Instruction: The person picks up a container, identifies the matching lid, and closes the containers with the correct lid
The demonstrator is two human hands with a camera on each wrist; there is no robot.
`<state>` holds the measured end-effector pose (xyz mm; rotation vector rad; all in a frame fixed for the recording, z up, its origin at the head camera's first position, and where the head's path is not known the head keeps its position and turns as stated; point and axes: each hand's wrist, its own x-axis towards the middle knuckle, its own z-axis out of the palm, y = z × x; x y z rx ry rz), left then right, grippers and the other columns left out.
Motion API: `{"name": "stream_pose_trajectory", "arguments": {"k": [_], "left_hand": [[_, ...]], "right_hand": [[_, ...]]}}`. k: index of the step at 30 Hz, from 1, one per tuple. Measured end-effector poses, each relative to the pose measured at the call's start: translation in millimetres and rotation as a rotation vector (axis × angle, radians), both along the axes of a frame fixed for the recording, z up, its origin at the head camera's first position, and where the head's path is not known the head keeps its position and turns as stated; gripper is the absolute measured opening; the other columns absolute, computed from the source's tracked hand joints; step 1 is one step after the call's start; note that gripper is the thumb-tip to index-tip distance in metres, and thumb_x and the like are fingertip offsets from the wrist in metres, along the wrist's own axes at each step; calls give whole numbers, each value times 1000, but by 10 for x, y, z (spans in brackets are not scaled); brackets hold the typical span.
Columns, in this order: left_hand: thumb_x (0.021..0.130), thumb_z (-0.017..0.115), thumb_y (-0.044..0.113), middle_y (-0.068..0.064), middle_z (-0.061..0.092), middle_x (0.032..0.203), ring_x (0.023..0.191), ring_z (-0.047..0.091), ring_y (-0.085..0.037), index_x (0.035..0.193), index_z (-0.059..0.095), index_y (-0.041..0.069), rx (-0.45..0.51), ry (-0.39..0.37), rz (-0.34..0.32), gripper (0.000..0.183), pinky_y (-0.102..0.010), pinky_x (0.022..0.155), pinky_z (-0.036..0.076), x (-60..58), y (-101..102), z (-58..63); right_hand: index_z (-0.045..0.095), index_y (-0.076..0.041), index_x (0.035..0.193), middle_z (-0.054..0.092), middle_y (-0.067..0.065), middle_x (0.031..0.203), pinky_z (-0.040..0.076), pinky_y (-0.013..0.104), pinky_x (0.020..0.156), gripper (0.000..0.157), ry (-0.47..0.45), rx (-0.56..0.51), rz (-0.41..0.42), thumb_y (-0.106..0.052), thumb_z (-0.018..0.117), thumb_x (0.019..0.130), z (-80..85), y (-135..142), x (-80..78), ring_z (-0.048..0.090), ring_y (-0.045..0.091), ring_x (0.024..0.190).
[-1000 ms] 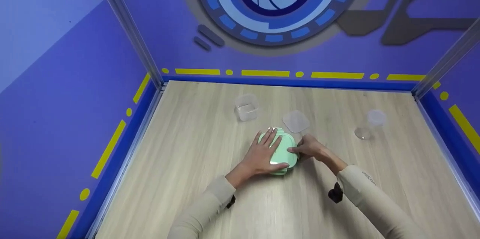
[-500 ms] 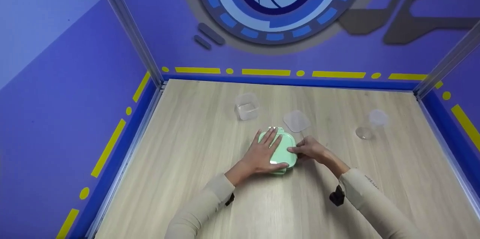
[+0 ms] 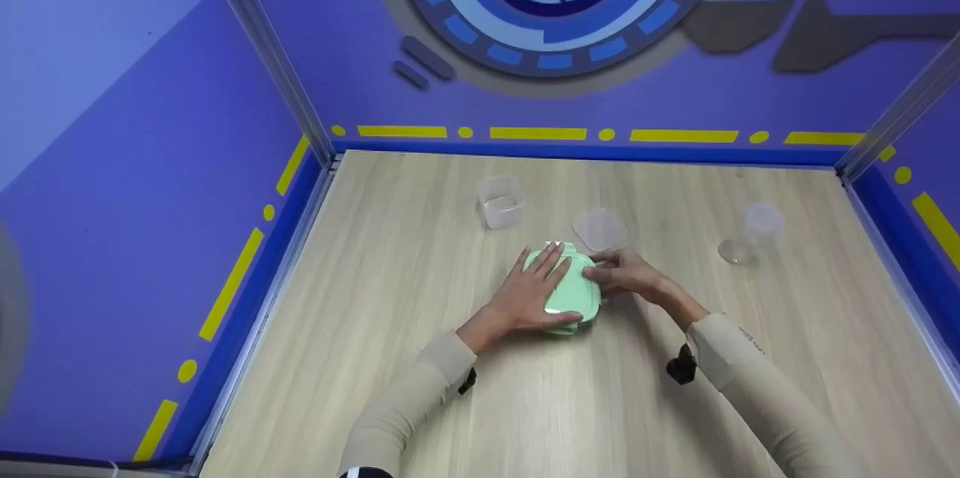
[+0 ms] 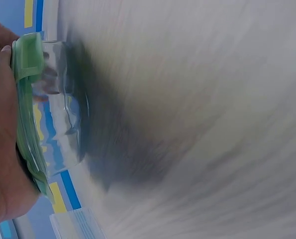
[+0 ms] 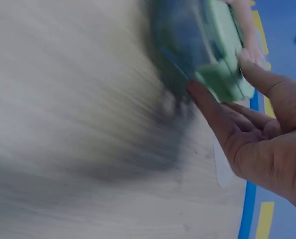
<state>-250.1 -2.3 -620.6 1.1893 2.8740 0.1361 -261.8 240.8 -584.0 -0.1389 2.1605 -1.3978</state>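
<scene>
A clear food container [image 4: 60, 109] with a mint-green clip lid [image 3: 577, 293] stands on the wood-patterned table. Spread across the lid's left half is my left hand [image 3: 527, 295], its fingers straight and palm down. At the lid's right edge, my right hand [image 3: 631, 274] pinches the container's side, thumb on the lid's rim and fingers lower by a green side flap [image 5: 222, 79]. The left wrist view shows another green flap [image 4: 29, 55] at the container's near side. My left hand covers part of the lid in the head view.
Behind the container lie a frosted square lid [image 3: 600, 229] and a clear, square open tub [image 3: 501, 203]. A clear round vessel with a frosted top [image 3: 763, 220] is at the right. Blue-purple panels [image 3: 225, 110] wall in the table's back and sides.
My right hand has shifted toward the far end of the lid's right edge, and its fingers reach farther out. My left hand stays on the lid. The head view has tilted slightly.
</scene>
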Motion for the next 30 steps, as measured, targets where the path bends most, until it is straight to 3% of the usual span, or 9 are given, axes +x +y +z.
{"name": "stream_pose_trajectory", "arguments": {"k": [4,10,15,20,25,30], "left_hand": [[91,38,83,-8,6,174,162,5,-20,166,12,17,-26,6,-31,102,-52,130,10,-6,2,-31],[91,36,83,-4,3,174,162,0,-17,166,6,19,-50,4,-59,103,-49,131,7,-30,-14,-43],[86,44,86,-3,2,174,162,0,-17,166,5,19,-65,8,-84,111,-48,131,7,-48,-38,-22],[82,48,89,-2,3,174,162,1,-17,166,7,18,-119,51,-64,117,-46,131,9,-53,-56,22],[82,45,90,-4,1,174,162,-1,-16,166,4,16,-118,23,-42,119,-44,132,6,-25,-24,35],[83,42,89,-6,-2,174,162,-3,-18,166,2,15,-102,2,-52,118,-44,132,6,-5,-60,49]], "right_hand": [[44,13,146,65,28,131,58,50,96,54,-20,-2,54,-17,59,104,-33,49,-103,71,14,99],[51,12,142,72,10,116,59,41,93,51,-80,-68,72,-16,62,101,-107,134,-160,68,9,94],[54,14,138,76,0,104,60,31,86,50,-106,-130,-81,-14,65,99,-160,91,-42,70,6,89],[55,14,135,75,0,100,60,30,84,50,-112,-135,-252,-16,66,97,-149,-33,85,70,6,86],[57,13,131,71,4,103,59,32,87,45,-92,-87,-325,-16,63,98,-133,-78,141,66,7,86],[54,13,133,69,5,104,59,33,84,45,-136,-99,-373,-16,62,99,-111,-143,180,67,9,86]]}}
